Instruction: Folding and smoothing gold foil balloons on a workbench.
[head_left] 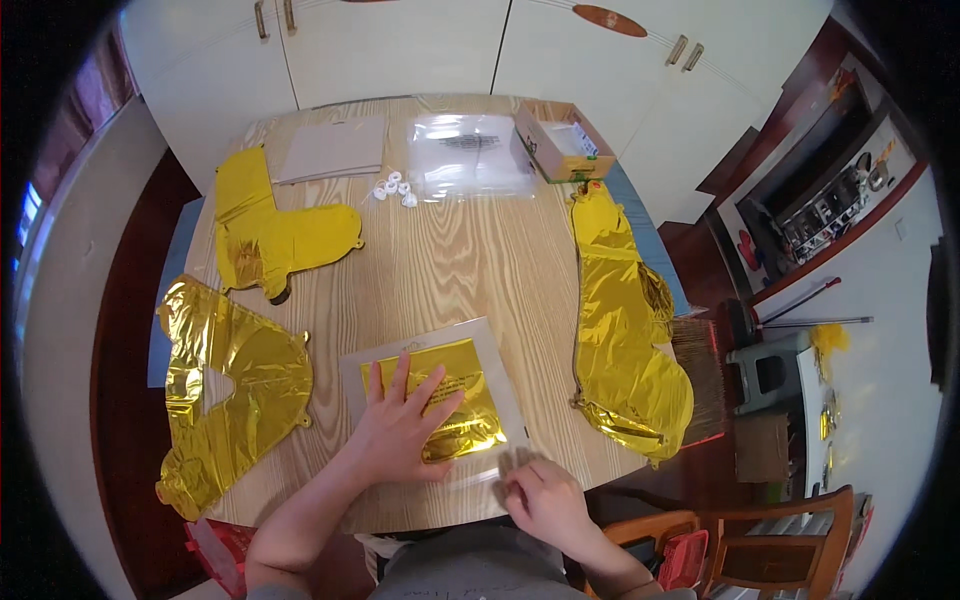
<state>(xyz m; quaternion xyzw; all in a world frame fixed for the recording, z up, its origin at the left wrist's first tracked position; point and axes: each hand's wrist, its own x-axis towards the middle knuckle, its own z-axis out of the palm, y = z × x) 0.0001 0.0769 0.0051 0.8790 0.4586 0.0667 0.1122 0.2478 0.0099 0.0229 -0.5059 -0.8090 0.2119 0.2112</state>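
In front of me lies a clear plastic bag (490, 355) with a folded gold foil sheet (478, 408) inside and a greyish border around it. My left hand (400, 430) rests flat on the bag, its fingers spread over the foil. At the bag's lower right corner, my right hand (545, 505) is closed, thumb and fingers pinched at the plastic edge. Flat gold foil balloons lie around it: a boot-shaped foil balloon (270, 230) at the upper left, a curved foil balloon (270, 370) at the left, and a long foil balloon (625, 330) at the right.
Along the table's far side are a stack of grey sheets (335, 150), several small white rolls (393, 187), a pile of clear plastic bags (470, 165) and an open cardboard box (565, 150). A wooden chair (780, 540) stands at the lower right, beyond the table (450, 260).
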